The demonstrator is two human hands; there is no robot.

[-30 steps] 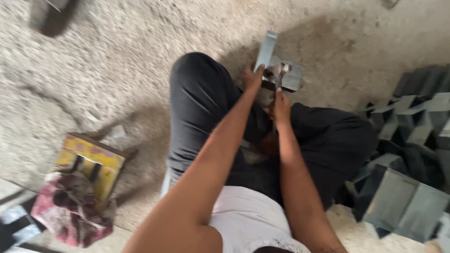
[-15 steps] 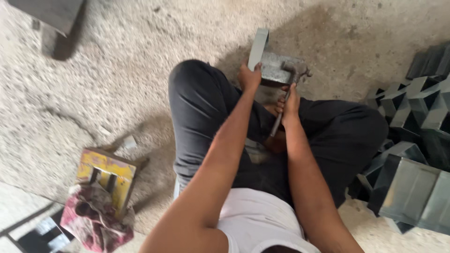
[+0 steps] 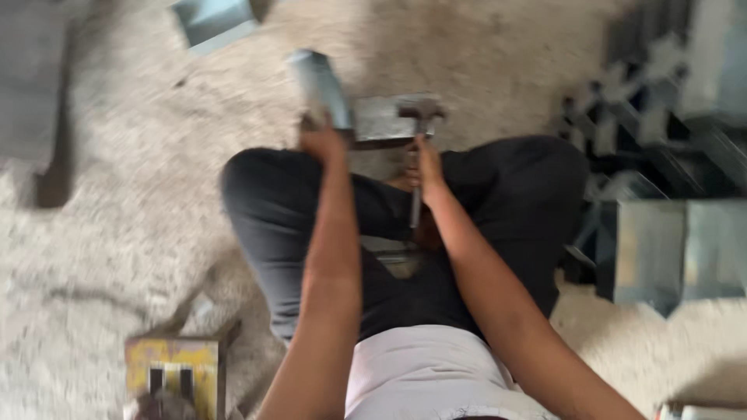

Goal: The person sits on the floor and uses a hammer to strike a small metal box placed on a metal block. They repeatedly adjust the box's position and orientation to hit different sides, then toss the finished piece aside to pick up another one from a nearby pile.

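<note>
Two hands: left hand (image 3: 323, 142) on bent sheet-metal piece (image 3: 350, 109), right hand (image 3: 426, 165) gripping hammer (image 3: 419, 132).

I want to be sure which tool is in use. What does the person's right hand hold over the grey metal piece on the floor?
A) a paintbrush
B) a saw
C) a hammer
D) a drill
C: the right hand grips the handle of a hammer, whose head rests on the grey metal piece; the left hand steadies that piece.

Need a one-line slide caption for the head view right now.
Seated on a concrete floor, left hand steadies a bent sheet-metal piece while right hand grips a hammer.
</note>
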